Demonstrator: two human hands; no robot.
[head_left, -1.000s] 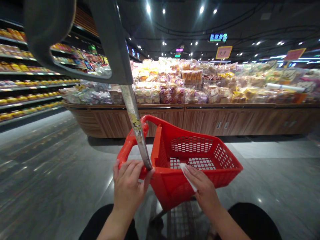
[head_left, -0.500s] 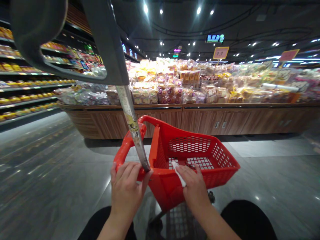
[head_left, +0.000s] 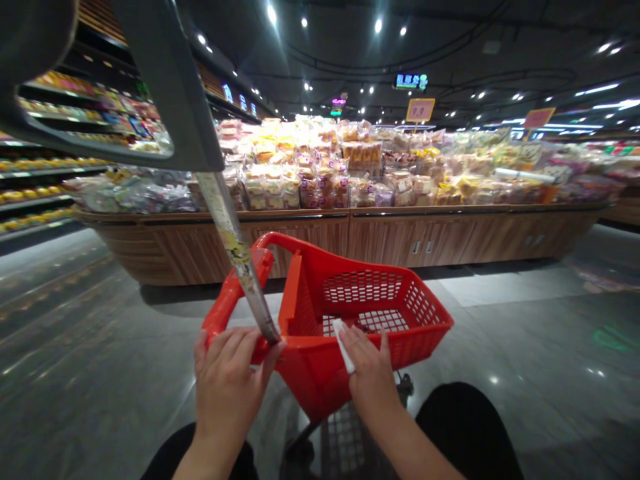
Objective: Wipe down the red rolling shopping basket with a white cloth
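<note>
L hand (head_left: 227,383) is curled round the red handle (head_left: 223,310) at the basket's near-left corner, w/ the thumb right by the foot of the metal pole (head_left: 235,247). R hand (head_left: 370,377) lies on the near rim of the red basket (head_left: 425,320), fingers out flat. It pins a small white piece (head_left: 344,345) at its thumb side. The piece is long & thin. It points away from the person, over the rim, tipped a bit left. So the R hand is the one next to it; the L hand is well apart from it. Inside the basket only its holey bottom shows. Past the far rim, across the gray floor (head_left: 75,347), is a wood counter (head_left: 450,233) w/ piles of bagged bread (head_left: 320,167).
</note>
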